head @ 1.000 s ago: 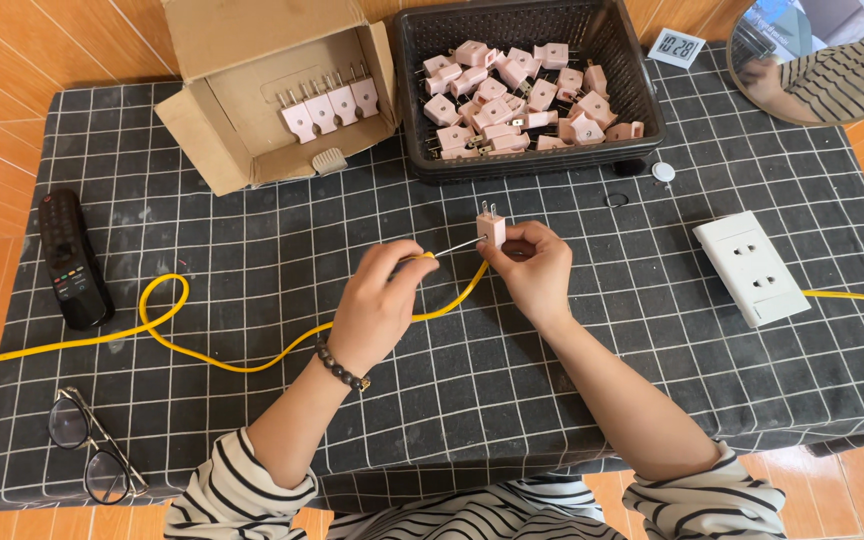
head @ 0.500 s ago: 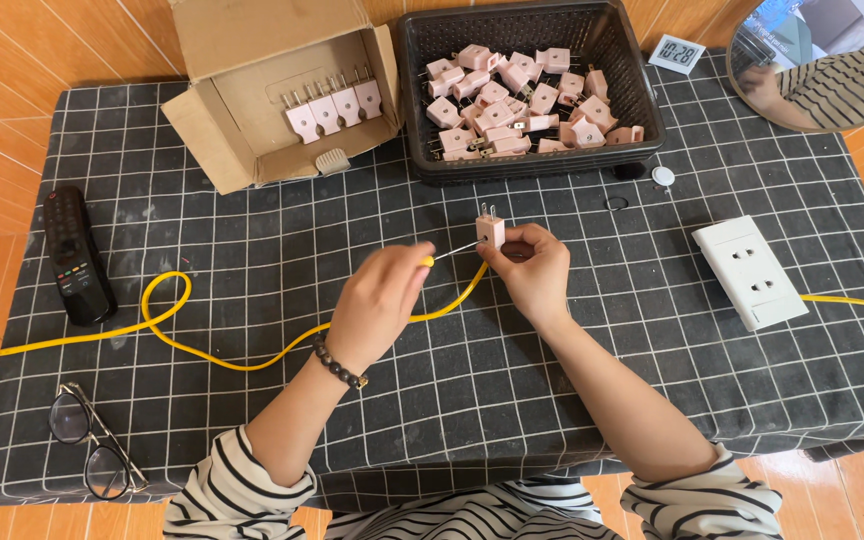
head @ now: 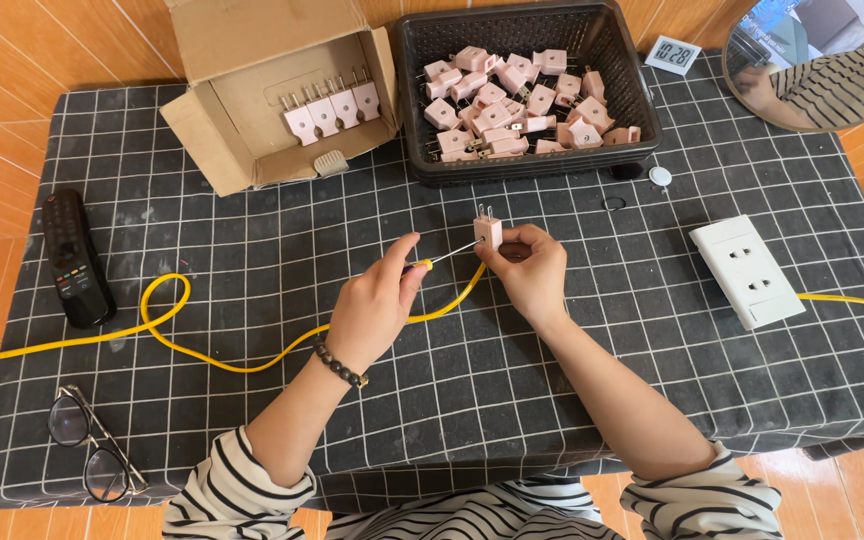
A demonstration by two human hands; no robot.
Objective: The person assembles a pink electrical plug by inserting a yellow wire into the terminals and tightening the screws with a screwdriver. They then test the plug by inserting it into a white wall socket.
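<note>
Centrally, pink plug held prongs-up above checkered tablecloth, right hand pinched around it. Left hand closed on screwdriver, tip touching plug's side. Yellow cable trails left. Black basket of pink plugs behind; cardboard box far left; white socket right.

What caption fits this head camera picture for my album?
Left hand turns a yellow-handled screwdriver into a small pink plastic plug held by the right hand.
</note>
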